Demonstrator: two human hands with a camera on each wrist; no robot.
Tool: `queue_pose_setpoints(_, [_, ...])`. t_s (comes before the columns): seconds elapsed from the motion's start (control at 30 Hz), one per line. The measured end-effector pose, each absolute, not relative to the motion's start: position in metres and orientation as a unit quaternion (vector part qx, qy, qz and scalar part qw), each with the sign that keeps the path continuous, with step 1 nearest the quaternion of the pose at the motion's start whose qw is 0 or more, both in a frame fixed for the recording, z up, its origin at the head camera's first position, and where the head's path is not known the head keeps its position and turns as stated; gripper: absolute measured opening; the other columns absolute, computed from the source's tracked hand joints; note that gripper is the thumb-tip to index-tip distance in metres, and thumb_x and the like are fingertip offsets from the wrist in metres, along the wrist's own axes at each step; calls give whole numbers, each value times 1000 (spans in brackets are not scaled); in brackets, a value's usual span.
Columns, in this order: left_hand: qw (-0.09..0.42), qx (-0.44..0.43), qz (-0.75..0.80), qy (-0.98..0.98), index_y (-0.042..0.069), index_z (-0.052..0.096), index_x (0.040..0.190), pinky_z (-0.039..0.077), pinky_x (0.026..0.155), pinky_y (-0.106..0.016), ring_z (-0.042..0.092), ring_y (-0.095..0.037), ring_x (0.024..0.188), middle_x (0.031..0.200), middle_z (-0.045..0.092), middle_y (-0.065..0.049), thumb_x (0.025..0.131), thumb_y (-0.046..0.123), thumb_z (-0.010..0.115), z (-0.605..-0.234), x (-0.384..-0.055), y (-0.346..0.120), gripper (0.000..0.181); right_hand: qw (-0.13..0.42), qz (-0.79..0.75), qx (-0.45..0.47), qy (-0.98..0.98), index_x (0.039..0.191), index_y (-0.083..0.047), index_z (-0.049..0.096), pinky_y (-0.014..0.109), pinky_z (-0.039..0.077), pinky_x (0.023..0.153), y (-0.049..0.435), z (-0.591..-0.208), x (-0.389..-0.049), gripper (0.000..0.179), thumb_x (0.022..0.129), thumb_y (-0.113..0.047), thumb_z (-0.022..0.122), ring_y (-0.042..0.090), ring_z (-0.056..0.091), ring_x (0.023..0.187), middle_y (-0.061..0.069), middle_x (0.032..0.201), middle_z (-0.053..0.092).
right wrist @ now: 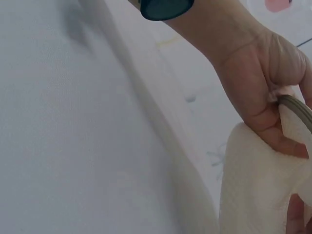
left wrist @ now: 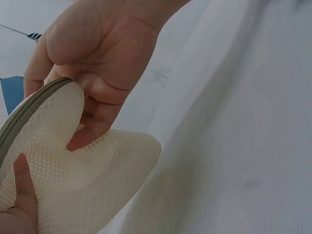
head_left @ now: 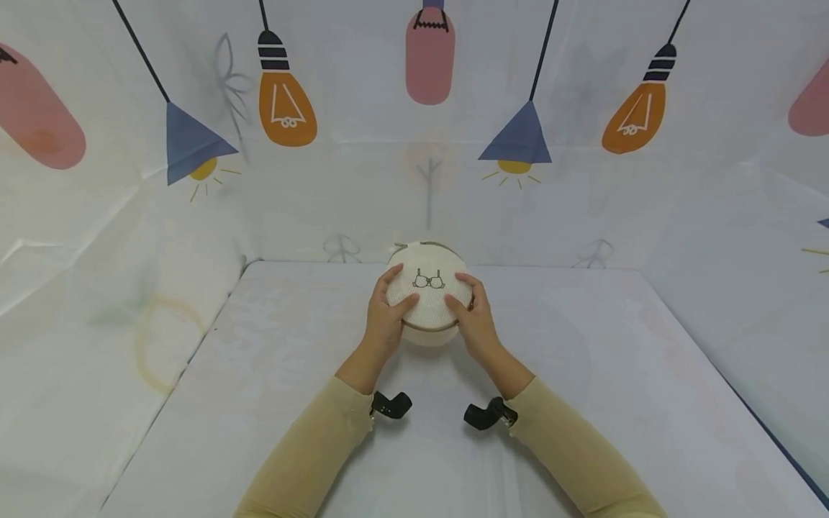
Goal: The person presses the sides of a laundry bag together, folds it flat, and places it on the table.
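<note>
A round cream mesh laundry bag (head_left: 428,298) with a bra drawing on its face is held up between both hands over the table. My left hand (head_left: 387,311) grips its left side, thumb on the front face. On the opposite side my right hand (head_left: 476,316) holds it the same way. In the left wrist view, fingers of the left hand (left wrist: 100,63) press into the soft mesh (left wrist: 97,170) below an olive-green zipper (left wrist: 29,109). The right wrist view has the right hand (right wrist: 258,87) gripping the bag (right wrist: 258,180) by the zipper edge (right wrist: 296,108).
The white-covered table (head_left: 583,403) spreads under both arms. A white sheet (head_left: 363,187) printed with lamps and bulbs hangs behind it, with more sheeting (head_left: 65,288) at the sides. Black wrist mounts (head_left: 392,405) stick out from the sleeves above the tabletop.
</note>
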State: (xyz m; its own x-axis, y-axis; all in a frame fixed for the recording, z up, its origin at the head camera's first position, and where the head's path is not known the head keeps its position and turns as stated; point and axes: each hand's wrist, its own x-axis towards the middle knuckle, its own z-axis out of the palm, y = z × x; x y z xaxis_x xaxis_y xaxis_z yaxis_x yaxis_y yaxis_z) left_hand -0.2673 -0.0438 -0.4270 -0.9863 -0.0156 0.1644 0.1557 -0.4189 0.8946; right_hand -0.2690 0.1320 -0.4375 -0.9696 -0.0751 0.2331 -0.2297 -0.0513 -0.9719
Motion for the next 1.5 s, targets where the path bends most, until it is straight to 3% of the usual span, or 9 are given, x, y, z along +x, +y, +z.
queue_pose_setpoints(0.1, [46, -65, -842, -534, 11, 42, 149, 45, 106, -29, 42, -29, 139, 155, 36, -12, 87, -12, 67, -428, -267, -45, 70, 50, 710, 117, -693, 144, -15, 38, 23, 53, 85, 138, -439, -271, 53, 100, -26, 64, 20, 55, 115, 15, 154, 31])
queue_pose_setpoints(0.2, [40, -64, -844, -531, 11, 43, 149, 44, 107, -30, 41, -28, 139, 156, 34, -11, 87, -13, 66, -430, -267, -46, 70, 31, 712, 124, -691, 145, -15, 37, 23, 56, 74, 142, -435, -273, 53, 100, -23, 63, 18, 59, 102, 18, 150, 34])
queue_pose_setpoints(0.4, [29, -65, -853, -517, 9, 44, 148, 46, 105, -30, 42, -29, 139, 158, 31, -10, 87, -15, 64, -431, -267, -48, 68, -30, 714, 123, -689, 152, -14, 26, 29, 57, 83, 150, -428, -278, 58, 103, -13, 57, 27, 57, 114, 18, 149, 33])
queue_pose_setpoints(0.6, [14, -70, -857, -510, 7, 45, 147, 52, 97, -29, 42, -30, 139, 159, 31, -10, 86, -18, 62, -432, -264, -48, 68, -50, 689, 150, -707, 157, -19, 22, 29, 55, 88, 158, -426, -283, 65, 103, -14, 57, 34, 51, 125, 17, 158, 25])
queue_pose_setpoints(0.77, [1, -78, -856, -512, 5, 45, 146, 52, 97, -30, 43, -32, 137, 158, 32, -12, 85, -19, 60, -433, -264, -50, 68, -59, 673, 166, -719, 157, -22, 27, 29, 54, 90, 165, -423, -287, 64, 102, -15, 59, 35, 50, 126, 12, 161, 24])
queue_pose_setpoints(1.03, [-33, -99, -851, -514, 3, 44, 146, 53, 94, -28, 46, -32, 133, 158, 33, -11, 83, -19, 59, -432, -264, -51, 69, -49, 680, 185, -708, 153, -11, 37, 20, 50, 92, 170, -419, -294, 57, 101, -14, 60, 29, 34, 142, 4, 163, 25])
queue_pose_setpoints(1.2, [-32, -105, -850, -515, 3, 44, 146, 53, 95, -28, 44, -32, 136, 159, 31, -10, 82, -19, 58, -432, -265, -54, 69, -57, 694, 179, -695, 152, -10, 38, 22, 52, 90, 168, -419, -295, 56, 100, -11, 60, 26, 39, 139, 2, 163, 26])
queue_pose_setpoints(1.5, [-22, -102, -840, -532, 4, 43, 147, 52, 96, -28, 41, -32, 138, 160, 30, -9, 83, -16, 61, -430, -269, -57, 70, -61, 735, 145, -660, 144, 1, 43, 22, 55, 85, 163, -418, -293, 50, 97, -1, 61, 15, 54, 121, 9, 158, 35])
